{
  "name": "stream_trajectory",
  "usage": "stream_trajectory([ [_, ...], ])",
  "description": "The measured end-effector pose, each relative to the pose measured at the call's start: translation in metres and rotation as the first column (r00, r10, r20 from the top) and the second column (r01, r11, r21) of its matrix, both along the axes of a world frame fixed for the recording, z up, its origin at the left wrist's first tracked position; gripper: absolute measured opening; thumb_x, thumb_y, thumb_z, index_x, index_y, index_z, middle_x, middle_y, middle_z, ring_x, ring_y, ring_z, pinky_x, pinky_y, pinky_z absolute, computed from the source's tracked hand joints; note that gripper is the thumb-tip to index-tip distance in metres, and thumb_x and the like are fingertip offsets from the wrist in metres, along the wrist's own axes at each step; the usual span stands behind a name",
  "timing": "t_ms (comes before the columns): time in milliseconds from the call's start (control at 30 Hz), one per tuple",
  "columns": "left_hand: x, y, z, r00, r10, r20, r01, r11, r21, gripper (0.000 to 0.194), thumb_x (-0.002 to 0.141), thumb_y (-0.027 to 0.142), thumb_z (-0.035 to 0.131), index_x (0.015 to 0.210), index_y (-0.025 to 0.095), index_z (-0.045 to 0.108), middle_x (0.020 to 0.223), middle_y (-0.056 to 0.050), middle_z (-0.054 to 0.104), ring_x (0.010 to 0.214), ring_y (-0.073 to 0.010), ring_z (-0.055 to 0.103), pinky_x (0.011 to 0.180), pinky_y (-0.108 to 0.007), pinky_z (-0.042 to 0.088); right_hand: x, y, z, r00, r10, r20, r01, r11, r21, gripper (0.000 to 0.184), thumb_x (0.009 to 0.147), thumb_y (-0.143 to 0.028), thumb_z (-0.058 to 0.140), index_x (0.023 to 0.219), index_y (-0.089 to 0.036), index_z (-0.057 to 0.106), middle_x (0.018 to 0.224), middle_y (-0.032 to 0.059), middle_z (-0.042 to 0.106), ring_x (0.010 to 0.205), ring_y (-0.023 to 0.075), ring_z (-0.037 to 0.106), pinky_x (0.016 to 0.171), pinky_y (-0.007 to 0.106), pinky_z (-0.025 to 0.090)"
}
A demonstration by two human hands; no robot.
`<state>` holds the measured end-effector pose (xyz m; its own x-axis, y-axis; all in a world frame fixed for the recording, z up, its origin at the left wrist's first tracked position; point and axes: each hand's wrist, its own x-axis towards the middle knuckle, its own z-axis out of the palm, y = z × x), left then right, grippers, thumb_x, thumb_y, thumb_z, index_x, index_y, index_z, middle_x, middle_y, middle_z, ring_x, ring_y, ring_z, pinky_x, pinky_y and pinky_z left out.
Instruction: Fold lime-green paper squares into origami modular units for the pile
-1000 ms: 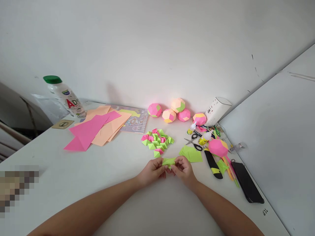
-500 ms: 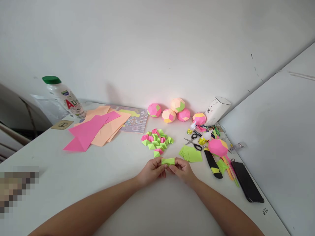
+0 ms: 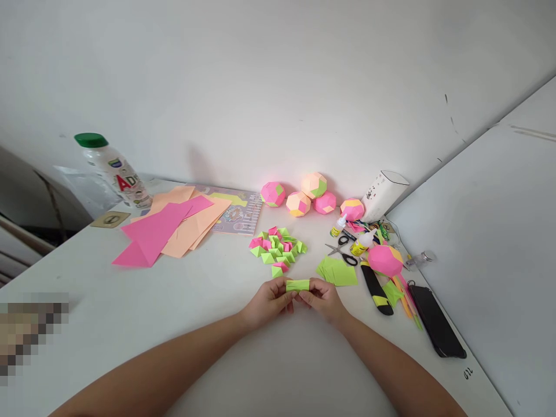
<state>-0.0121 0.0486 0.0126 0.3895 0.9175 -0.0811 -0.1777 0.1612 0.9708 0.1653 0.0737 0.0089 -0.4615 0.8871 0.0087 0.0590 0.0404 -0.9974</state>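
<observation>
Two bare hands on one little green paper strip: our left hand (image 3: pixel 270 302) pinches its left end and our right hand (image 3: pixel 324 298) pinches its right, thumbs on the near side. The folded green paper strip (image 3: pixel 297 285) sits between them, near the middle of the white surface (image 3: pixel 208 301). Just beyond it we've got a pile of small folded pink and green paper pieces (image 3: pixel 275 250), and to the right, flat green paper squares (image 3: pixel 337 271). Black-handled metal scissors (image 3: pixel 343 251) lie just past those, open, with a black and yellow cutter (image 3: pixel 376 288) further right.
</observation>
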Motion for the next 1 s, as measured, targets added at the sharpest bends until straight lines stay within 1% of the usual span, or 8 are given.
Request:
stream_trajectory([
  [100,-0.0004,0.0003,-0.0019,1.0,-0.002,0.023,0.002,1.0,-0.008,0.027,0.077,0.04,0.06,0.087,0.015,0.053,0.074,-0.002,0.062,0.055,-0.0095,0.054,0.053,-0.022,0.04,0.0001,0.0008,-0.0006,1.0,-0.014,0.011,0.014,1.0,0.009,0.02,0.074,-0.034,0.065,0.068,-0.015,0.062,0.066,0.0008,0.06,0.051,0.0099,0.048,0.046,0.023,0.039],
  [333,-0.0002,0.0005,-0.0019,1.0,0.001,0.021,0.0,1.0,-0.019,0.03,0.075,0.041,0.061,0.09,0.015,0.054,0.07,-0.001,0.062,0.054,-0.0097,0.054,0.05,-0.021,0.039,-0.0003,0.0007,0.0004,1.0,-0.016,0.017,0.016,1.0,0.006,0.019,0.074,-0.032,0.065,0.068,-0.015,0.063,0.065,0.0001,0.058,0.05,0.0092,0.048,0.046,0.022,0.039],
  [400,-0.0001,0.0007,-0.0011,1.0,0.004,0.005,-0.004,1.0,-0.013,0.03,0.076,0.042,0.059,0.087,0.015,0.055,0.07,-0.001,0.063,0.053,-0.01,0.054,0.051,-0.022,0.04,-0.0004,0.0002,0.0003,1.0,-0.013,0.004,0.013,1.0,-0.009,0.018,0.074,-0.031,0.065,0.067,-0.015,0.061,0.065,0.0005,0.059,0.05,0.0091,0.047,0.046,0.022,0.039],
  [567,-0.0004,0.0003,0.0009,0.999,0.006,-0.049,-0.006,1.0,0.008,0.028,0.078,0.043,0.057,0.079,0.015,0.056,0.058,0.001,0.06,0.051,-0.0108,0.054,0.05,-0.022,0.04,-0.0008,-0.0012,0.0022,1.0,-0.01,-0.019,0.009,0.999,-0.054,0.019,0.074,-0.031,0.065,0.065,-0.015,0.058,0.065,0.0005,0.06,0.05,0.0092,0.045,0.046,0.022,0.037],
  [700,-0.0007,-0.0001,0.0014,0.999,0.0,-0.039,0.0,1.0,0.004,0.027,0.078,0.042,0.057,0.079,0.015,0.056,0.063,0.0,0.062,0.051,-0.0099,0.053,0.05,-0.021,0.04,-0.0012,-0.002,0.0051,1.0,-0.003,-0.023,0.001,0.997,-0.082,0.02,0.074,-0.031,0.064,0.065,-0.015,0.056,0.063,0.0001,0.059,0.049,0.0091,0.044,0.046,0.022,0.036],
  [867,-0.0006,-0.0003,0.0008,0.998,-0.005,-0.067,0.004,1.0,-0.011,0.028,0.077,0.043,0.057,0.077,0.015,0.056,0.068,-0.002,0.064,0.052,-0.0104,0.055,0.049,-0.021,0.039,-0.0012,-0.0024,0.0061,1.0,0.0,-0.002,0.0,0.996,-0.089,0.022,0.074,-0.034,0.063,0.065,-0.015,0.055,0.063,0.0002,0.059,0.05,0.0093,0.044,0.046,0.022,0.036],
  [1000,0.0003,-0.0004,0.0001,0.994,-0.009,-0.106,0.006,1.0,-0.028,0.029,0.078,0.044,0.055,0.075,0.015,0.054,0.071,-0.003,0.064,0.053,-0.0112,0.055,0.051,-0.023,0.041,-0.0004,-0.0022,0.0038,0.999,-0.028,0.037,0.031,0.996,-0.078,0.022,0.072,-0.035,0.064,0.065,-0.015,0.057,0.056,-0.0021,0.053,0.049,0.0098,0.045,0.047,0.023,0.037],
])
